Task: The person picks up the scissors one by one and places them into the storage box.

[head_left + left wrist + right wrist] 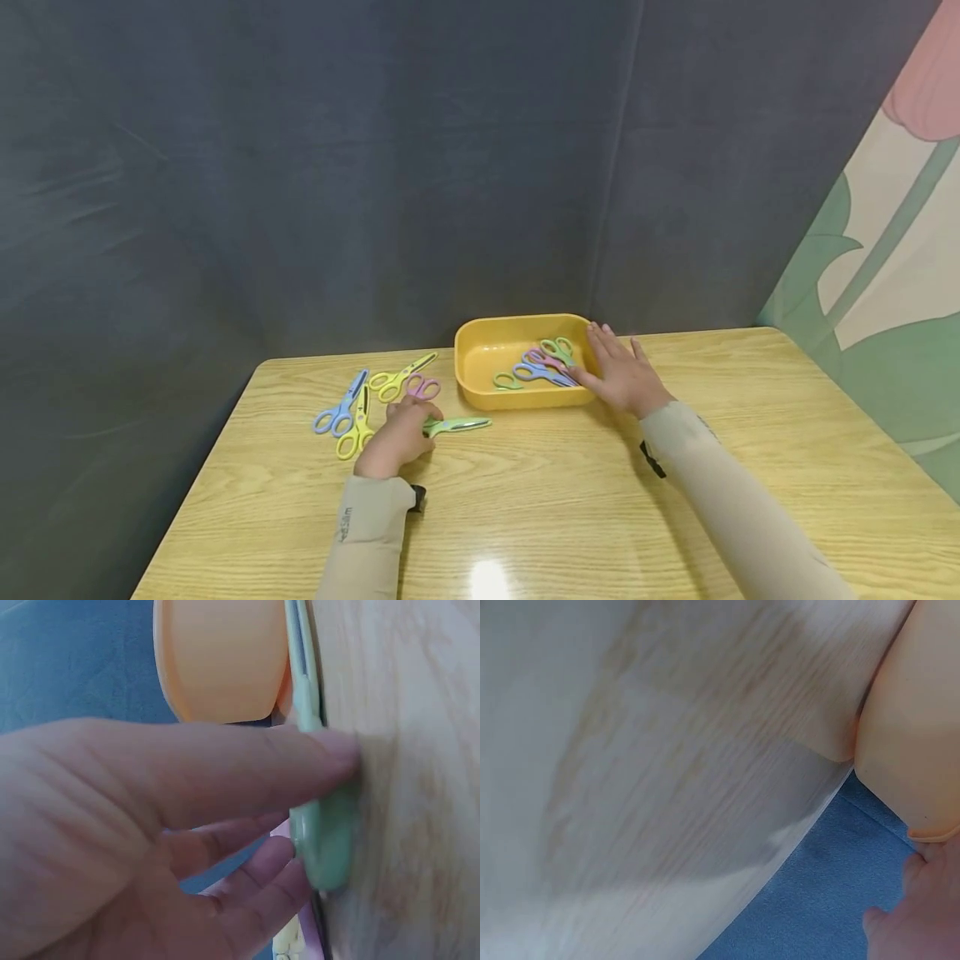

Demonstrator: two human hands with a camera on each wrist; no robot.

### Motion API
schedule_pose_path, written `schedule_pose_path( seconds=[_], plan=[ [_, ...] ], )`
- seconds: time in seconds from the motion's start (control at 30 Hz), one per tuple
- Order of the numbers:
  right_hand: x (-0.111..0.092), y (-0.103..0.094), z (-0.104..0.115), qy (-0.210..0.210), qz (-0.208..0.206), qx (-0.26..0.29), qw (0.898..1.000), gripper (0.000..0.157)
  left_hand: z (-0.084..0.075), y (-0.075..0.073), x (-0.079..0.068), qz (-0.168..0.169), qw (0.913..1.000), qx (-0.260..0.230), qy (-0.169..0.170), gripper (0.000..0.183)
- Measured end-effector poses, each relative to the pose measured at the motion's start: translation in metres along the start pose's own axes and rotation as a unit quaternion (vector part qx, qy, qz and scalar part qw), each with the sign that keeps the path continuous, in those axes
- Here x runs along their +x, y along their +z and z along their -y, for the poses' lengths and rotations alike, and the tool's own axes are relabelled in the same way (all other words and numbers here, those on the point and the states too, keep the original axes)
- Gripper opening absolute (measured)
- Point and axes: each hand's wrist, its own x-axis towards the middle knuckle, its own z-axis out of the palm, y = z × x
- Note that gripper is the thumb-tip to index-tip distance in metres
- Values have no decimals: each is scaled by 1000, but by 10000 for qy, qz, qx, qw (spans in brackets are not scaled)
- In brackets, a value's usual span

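Note:
My left hand (401, 435) pinches the handle end of a pair of green scissors (463, 424) lying low over the wooden table, blades pointing right. In the left wrist view the thumb (247, 769) crosses the green handle (335, 832), with the other fingers on its far side. My right hand (622, 379) rests at the right end of a yellow plastic bin (474, 393), its fingers fairly straight along the rim and the thumb reaching over the front corner. Blue scissors (536, 373), pink scissors (550, 360) and green scissors (558, 350) lie inside the bin.
Left of the bin lie blue scissors (341, 410), two yellow pairs of scissors (390, 385) and a pink-handled pair (423, 387), partly behind the left hand. A dark cloth (412, 208) hangs along the table's back edge. The wooden table (525, 483) extends toward me.

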Motion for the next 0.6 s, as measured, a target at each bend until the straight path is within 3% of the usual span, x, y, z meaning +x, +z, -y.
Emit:
schedule_pose_path(
  seconds=[0.33, 0.6],
  plan=[
    [1, 3, -3, 23, -62, 12, 10000, 90, 0, -6, -3, -80, 9984, 269, 496, 41],
    [1, 3, -4, 78, -20, 71, 9999, 89, 10, -3, -1, 71, 9993, -36, 369, 40]
  ],
)
